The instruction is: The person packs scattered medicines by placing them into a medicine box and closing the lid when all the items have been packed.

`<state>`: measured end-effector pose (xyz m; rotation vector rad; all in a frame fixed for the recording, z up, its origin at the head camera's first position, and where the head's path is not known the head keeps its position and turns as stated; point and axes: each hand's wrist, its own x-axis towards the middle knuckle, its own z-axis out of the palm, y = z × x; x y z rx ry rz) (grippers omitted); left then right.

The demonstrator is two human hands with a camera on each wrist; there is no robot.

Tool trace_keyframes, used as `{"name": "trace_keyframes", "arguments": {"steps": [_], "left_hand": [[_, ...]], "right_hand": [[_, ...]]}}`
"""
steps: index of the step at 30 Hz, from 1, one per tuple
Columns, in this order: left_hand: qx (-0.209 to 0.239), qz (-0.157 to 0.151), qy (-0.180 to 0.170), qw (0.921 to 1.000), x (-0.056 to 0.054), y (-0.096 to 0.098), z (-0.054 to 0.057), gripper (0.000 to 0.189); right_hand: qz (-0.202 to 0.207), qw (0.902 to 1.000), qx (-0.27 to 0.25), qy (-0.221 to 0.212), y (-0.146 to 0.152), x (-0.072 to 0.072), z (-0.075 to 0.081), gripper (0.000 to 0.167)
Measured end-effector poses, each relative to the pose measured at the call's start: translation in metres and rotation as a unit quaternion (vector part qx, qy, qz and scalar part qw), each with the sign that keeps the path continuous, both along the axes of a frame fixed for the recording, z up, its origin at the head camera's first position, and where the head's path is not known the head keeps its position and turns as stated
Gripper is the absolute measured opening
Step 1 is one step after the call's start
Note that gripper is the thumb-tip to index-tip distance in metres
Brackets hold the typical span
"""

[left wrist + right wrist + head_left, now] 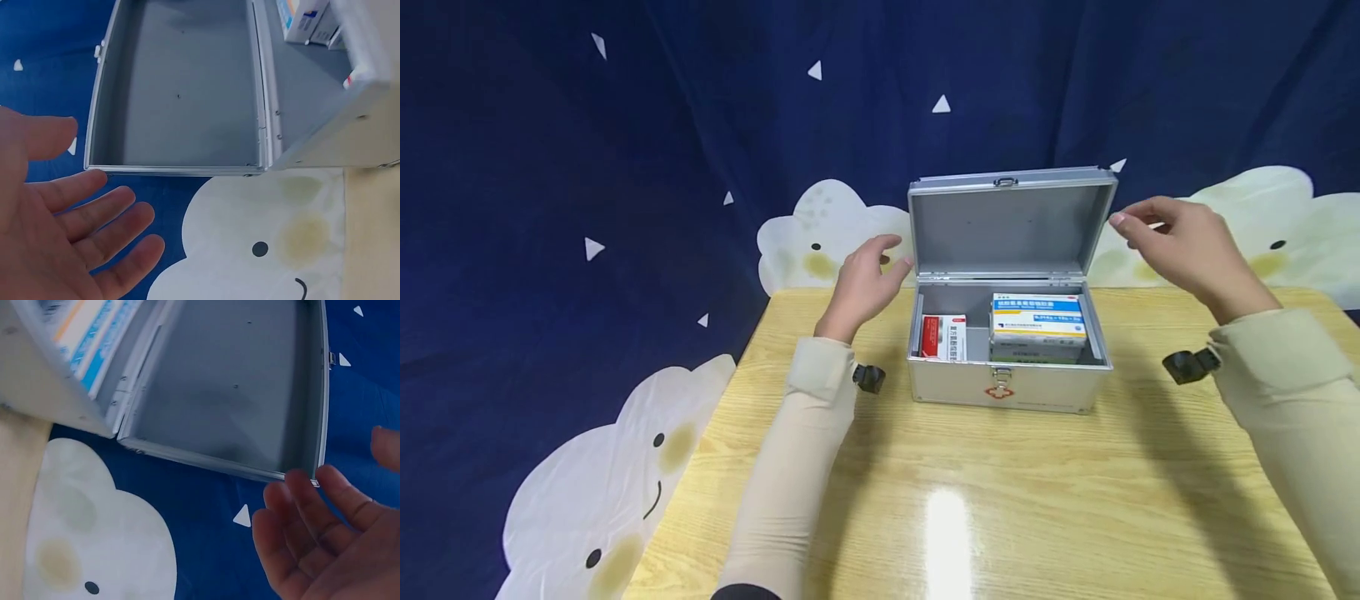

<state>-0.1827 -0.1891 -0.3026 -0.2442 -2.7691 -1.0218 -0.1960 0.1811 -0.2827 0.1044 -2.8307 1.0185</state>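
A silver metal first-aid case stands on the table with its lid raised. Inside at the left is a red and white medicine box. Blue and white medicine boxes are stacked in the right part. Beside the lid's left edge is my left hand, fingers relaxed and apart from the thumb, holding nothing. My right hand is at the lid's right edge with loosely bent fingers. In the right wrist view its fingertips overlap the lid's corner.
The wooden table extends in front of the case and to both sides. Behind it hangs a dark blue curtain with white triangles and cloud shapes. Small black cameras sit on both wrists.
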Motion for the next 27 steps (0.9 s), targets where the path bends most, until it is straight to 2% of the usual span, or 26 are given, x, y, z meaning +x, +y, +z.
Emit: {"name": "trace_keyframes", "arguments": {"steps": [5,9,14,18,22,27], "left_hand": [[-0.018,0.015,-0.02,0.9995,-0.018,-0.003,0.014,0.048],[-0.016,0.018,-0.034,0.9991,-0.034,-0.007,0.02,0.046],[0.004,0.03,-0.057,0.9979,-0.056,-0.004,0.018,0.048],[0.014,0.03,-0.057,0.9978,-0.071,0.002,0.013,0.052],[0.055,0.026,-0.076,0.9952,-0.072,0.008,0.007,0.057],[0.085,0.05,-0.083,0.9916,-0.065,0.002,0.008,0.06]], "right_hand": [[-0.01,0.9991,-0.035,-0.023,-0.009,-0.011,0.009,0.075],[-0.027,0.9972,-0.058,-0.039,-0.009,-0.018,0.013,0.079],[-0.057,0.9937,-0.081,-0.052,-0.004,-0.032,0.016,0.083],[-0.05,0.9899,-0.104,-0.082,0.001,-0.037,0.01,0.087],[-0.04,0.9881,-0.11,-0.1,0.005,-0.036,0.004,0.089],[-0.024,0.9869,-0.108,-0.117,-0.011,-0.042,0.009,0.09]]}}
